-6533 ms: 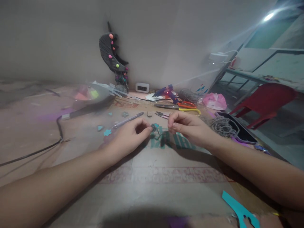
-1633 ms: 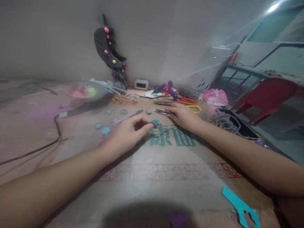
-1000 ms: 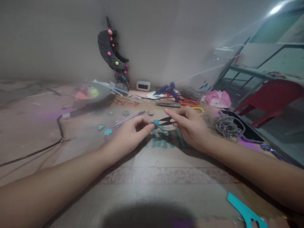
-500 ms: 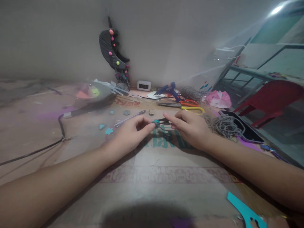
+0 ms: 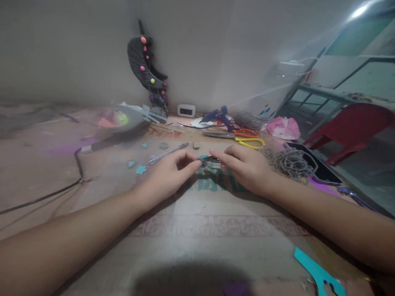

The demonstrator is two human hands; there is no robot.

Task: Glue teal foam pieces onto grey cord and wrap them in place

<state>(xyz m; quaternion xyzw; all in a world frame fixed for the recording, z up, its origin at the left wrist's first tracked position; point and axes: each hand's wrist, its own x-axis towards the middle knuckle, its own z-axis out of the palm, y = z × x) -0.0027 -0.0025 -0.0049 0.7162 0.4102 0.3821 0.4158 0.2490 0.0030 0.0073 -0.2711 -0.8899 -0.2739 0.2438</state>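
Observation:
My left hand (image 5: 171, 174) rests on the cardboard sheet (image 5: 197, 230), its thumb and forefinger pinched on a small teal piece with a dark thread (image 5: 203, 158). My right hand (image 5: 245, 166) faces it a finger's width away and grips a small black thread snipper (image 5: 212, 160), whose blades point at the teal piece. The two hands nearly touch at the fingertips above teal printed letters.
Behind the hands lie a pen (image 5: 168, 153), orange and yellow scissors (image 5: 243, 137), a blue glue gun (image 5: 219, 116), grey twine (image 5: 288, 161), a dark tray (image 5: 317, 166) and small teal cut-outs (image 5: 140, 169). A bowl (image 5: 119, 123) stands left, a black cable (image 5: 77, 172) farther left, a red chair (image 5: 352, 129) right.
My right hand reached back to the tools, picked up the snipper and brought it to the teal piece; now it has lowered closer to the sheet. My left hand stayed put.

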